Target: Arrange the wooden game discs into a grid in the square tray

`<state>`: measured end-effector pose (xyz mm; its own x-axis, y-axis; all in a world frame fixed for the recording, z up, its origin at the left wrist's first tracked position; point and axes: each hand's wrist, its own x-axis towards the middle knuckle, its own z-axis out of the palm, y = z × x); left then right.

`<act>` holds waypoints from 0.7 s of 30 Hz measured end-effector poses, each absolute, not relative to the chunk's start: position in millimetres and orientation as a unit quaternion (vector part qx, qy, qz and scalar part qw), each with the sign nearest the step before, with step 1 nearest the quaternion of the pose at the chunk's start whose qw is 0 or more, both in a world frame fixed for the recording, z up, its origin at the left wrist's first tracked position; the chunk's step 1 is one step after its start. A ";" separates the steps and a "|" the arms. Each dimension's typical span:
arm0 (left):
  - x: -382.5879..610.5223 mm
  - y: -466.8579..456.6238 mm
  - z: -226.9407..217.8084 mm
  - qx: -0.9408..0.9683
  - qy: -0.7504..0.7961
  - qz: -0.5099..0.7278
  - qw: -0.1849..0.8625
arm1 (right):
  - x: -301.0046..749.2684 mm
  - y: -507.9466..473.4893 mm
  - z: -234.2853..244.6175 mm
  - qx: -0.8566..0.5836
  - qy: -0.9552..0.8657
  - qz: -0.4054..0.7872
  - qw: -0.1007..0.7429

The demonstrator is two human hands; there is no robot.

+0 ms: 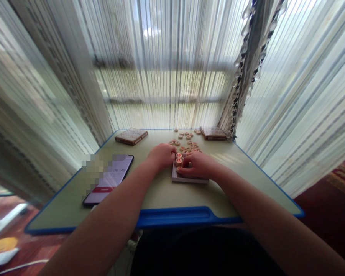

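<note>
Curls left hand (161, 154) beside, half-opens right hand (200, 165) over, white rectangular box (186, 180) with round, red-lettered wooden pieces (178, 161); cannot tell if gripping. Displayed on black-edged rectangular phone (115, 177): "06:49".

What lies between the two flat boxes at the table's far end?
In the head view, loose round pieces lie between the left box and the right box, nearer the right one.

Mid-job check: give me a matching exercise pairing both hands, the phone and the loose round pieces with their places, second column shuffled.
1. left hand
2. right hand
3. phone
4. loose round pieces

A. scattered beyond the open box
B. reaching into the open box
C. lying at the table's left side
D. by the box's far left corner

Pairs: 1-D, 2-B, 3-C, 4-A
</note>
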<state>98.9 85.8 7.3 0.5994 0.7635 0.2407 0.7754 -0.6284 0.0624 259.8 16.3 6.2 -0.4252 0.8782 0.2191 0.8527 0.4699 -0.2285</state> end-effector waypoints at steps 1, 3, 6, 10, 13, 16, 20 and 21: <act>99.1 85.3 7.7 -0.894 -0.430 -0.122 0.023 | 259.6 16.6 5.7 -0.508 -0.846 0.043 0.158; 99.6 84.3 8.8 -0.895 -0.429 -0.122 0.021 | 260.2 16.8 5.2 -0.501 -0.849 0.050 0.161; 100.0 83.1 10.3 -0.892 -0.435 -0.121 0.014 | 262.6 16.3 5.7 -0.489 -0.855 0.063 0.162; 100.0 83.7 10.0 -0.892 -0.436 -0.117 0.009 | 264.5 16.3 6.4 -0.480 -0.859 0.064 0.167; 99.7 85.4 8.0 -0.896 -0.428 -0.121 0.016 | 263.5 17.4 5.5 -0.478 -0.861 0.062 0.163; 99.3 86.3 6.9 -0.899 -0.419 -0.126 0.026 | 262.2 19.0 3.8 -0.468 -0.867 0.052 0.166; 98.9 85.6 7.8 -0.899 -0.420 -0.123 0.029 | 262.5 21.4 1.9 -0.455 -0.873 0.049 0.170; 98.9 85.4 8.1 -0.899 -0.419 -0.122 0.029 | 262.9 22.0 1.5 -0.454 -0.874 0.048 0.170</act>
<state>98.9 85.4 8.1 0.6184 0.7469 0.2443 0.7611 -0.6467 0.0502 262.9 22.0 1.5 -0.5309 0.8088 0.2530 0.7758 0.5840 -0.2389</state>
